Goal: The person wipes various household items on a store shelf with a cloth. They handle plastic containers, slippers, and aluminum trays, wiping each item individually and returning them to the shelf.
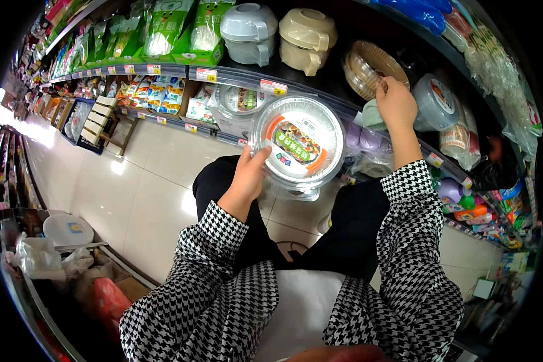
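My left hand [249, 174] grips the left rim of a round foil container with a clear plastic lid and a printed label [296, 142], held over my lap. More clear plastic shows beneath it. At the shelf on the right, my right hand [396, 104] has its fingertips at the edge of clear plastic-wrapped round tan trays [366, 68]; whether it grips them I cannot tell. A pale green cloth-like item [373, 115] lies just under that hand. Left of the trays stand a grey lidded bowl [249, 34] and a beige lidded bowl [307, 38].
The shelf's price-tag edge [235, 77] curves across in front. Below it are another round lidded container [242, 99] and bagged goods [156, 92]. A plastic tub [435, 102] stands right of my right hand. A dark blue crate [78, 122] and a slatted stool [102, 117] stand on the floor at left.
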Tool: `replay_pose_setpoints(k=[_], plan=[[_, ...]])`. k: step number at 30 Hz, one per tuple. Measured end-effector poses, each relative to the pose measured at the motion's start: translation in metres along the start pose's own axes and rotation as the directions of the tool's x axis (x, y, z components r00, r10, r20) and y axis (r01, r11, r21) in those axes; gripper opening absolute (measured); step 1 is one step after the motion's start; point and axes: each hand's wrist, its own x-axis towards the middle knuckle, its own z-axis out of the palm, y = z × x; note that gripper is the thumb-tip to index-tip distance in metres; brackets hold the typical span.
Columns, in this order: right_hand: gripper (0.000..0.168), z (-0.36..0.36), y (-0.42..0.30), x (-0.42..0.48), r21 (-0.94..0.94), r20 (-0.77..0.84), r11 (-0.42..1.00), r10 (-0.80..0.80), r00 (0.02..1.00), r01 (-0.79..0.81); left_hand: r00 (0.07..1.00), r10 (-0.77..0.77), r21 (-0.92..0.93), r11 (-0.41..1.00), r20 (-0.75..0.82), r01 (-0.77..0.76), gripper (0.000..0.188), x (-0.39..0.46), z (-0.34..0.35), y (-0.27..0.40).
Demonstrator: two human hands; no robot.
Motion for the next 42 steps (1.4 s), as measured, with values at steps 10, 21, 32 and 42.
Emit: replay_pose_setpoints(k=[10, 21, 32, 42], plan=[[0.027, -0.008, 0.009, -0.007, 0.256, -0.139, 0.959, 0.159, 0.977, -0.119, 1.0, -0.004, -0.038, 0.999, 0.029, 0.005, 0.043, 0.008, 0.01, -0.014], [0.025, -0.003, 0.015, -0.027, 0.232, -0.208, 0.973, 0.051, 0.977, -0.002, 1.0, 0.004, -0.007, 1.0, 0.021, -0.003, 0.041, 0.011, 0.024, -0.022], [0.053, 0.008, -0.001, -0.022, -0.006, 0.163, 0.998, -0.054, 0.985, 0.056, 0.999, 0.027, -0.013, 1.0, 0.021, -0.027, 0.043, 0.013, 0.019, -0.026], [0.046, 0.021, 0.013, -0.023, -0.056, 0.115, 0.997, -0.049, 0.992, 0.056, 0.998, 0.033, -0.013, 0.999, 0.053, -0.032, 0.044, 0.01, 0.021, -0.025]])
